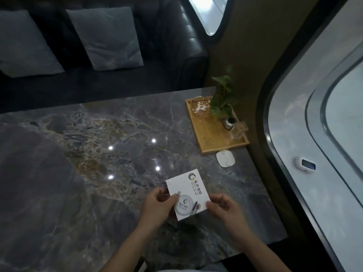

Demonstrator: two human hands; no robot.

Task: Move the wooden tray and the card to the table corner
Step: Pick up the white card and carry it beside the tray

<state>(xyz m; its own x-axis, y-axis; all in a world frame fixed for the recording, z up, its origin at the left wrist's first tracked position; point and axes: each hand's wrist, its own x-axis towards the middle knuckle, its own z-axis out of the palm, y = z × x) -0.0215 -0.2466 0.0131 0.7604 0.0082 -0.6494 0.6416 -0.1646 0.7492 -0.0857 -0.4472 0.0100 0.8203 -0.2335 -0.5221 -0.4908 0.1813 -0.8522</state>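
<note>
- my left hand (157, 207) is curled around the left edge of the card (187, 194), thumb on top of its face and the other fingers tucked behind it.
- my right hand (222, 208) pinches the card's lower right corner, thumb on the front; the rest of those fingers are folded in loosely.
- the card is white, with a dark logo and lettering near its upper right and a printed round picture lower down; it is held just above the table (78, 154), tilted, over the near right part of the marble top.
- the wooden tray (213, 132) sits at the far right corner of the table, close to the wall, well apart from the card.
- on the tray are a glass dish (200, 107) at the far end, a small plant (223, 95) in a dark little pot, and a clear square glass (238, 131) at the tray's right side.
- a small white square pad (225, 159) lies on the table just beside the tray's near edge, between the tray and the card.
- across the table stands a dark sofa (176, 46) with two grey cushions (107, 36).
</note>
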